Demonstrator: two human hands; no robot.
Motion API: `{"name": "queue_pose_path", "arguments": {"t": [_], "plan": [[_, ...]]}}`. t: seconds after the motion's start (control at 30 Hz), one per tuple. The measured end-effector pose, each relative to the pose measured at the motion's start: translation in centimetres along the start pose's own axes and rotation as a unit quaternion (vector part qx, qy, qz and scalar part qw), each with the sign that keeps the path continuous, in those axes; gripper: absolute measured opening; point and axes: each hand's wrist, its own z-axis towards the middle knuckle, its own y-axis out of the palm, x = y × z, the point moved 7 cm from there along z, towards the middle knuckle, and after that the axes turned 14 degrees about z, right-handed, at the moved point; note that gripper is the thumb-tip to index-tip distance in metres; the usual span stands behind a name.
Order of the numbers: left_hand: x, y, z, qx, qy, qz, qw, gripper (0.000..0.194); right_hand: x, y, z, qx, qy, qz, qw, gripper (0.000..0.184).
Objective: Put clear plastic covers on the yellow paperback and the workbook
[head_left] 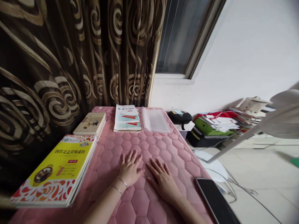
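My left hand point(130, 168) lies flat on a pink quilted cover point(130, 199), fingers spread, with two thin bangles on the wrist. Beside it my right hand point(163, 182) also rests palm down, fingers stretched out and holding nothing. To the left is a stack topped by a yellow book point(67, 158) with a red-patterned border. Behind that stack sits a beige book point(90, 123). Ahead of my hands are white booklets point(127, 118) with red and teal on the cover, and next to them clear plastic book covers point(155, 119). A dark-screened phone point(216, 200) lies right of my right hand.
A patterned brown curtain point(93, 56) hangs along the left and back. Right of the quilted surface are a black case point(179, 117), a green bin with papers point(210, 126), a white pedestal fan point(275, 118) and cables point(233, 183) on the tiled floor.
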Motion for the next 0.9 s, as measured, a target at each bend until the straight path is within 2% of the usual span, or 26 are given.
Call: {"name": "queue_pose_path", "arguments": {"t": [0.37, 0.47, 0.53, 0.6, 0.73, 0.8, 0.9], "plan": [[0.5, -1.2, -0.7, -0.014, -0.023, 0.006, 1.0, 0.061, -0.1, 0.2, -0.1, -0.003, 0.008, -0.015, 1.0, 0.057], [0.2, -1.1, -1.6, 0.024, -0.03, 0.023, 0.999, 0.056, -0.3, -0.4, 0.2, -0.01, -0.006, -0.018, 1.0, 0.056], [0.2, -0.9, -2.0, 0.068, -0.02, 0.043, 0.997, 0.055, -0.8, -1.7, 1.1, -0.012, -0.021, -0.019, 1.0, 0.045], [0.2, -0.6, -2.3, 0.104, -0.014, 0.06, 0.993, 0.053, -1.7, -3.7, 2.8, 0.006, -0.029, -0.024, 0.999, 0.034], [0.1, -0.3, -2.3, 0.133, -0.014, 0.07, 0.989, 0.048, -4.3, -7.4, 9.1, 0.066, -0.058, -0.081, 0.993, 0.034], [0.0, -0.3, -2.2, 0.135, -0.017, 0.066, 0.989, 0.048, -5.4, -7.9, 13.2, 0.068, -0.062, -0.13, 0.987, 0.033], [-0.2, -0.3, -2.0, 0.124, -0.012, 0.058, 0.991, 0.051, -6.5, -7.5, 19.4, 0.054, -0.067, -0.182, 0.98, 0.035]]}}
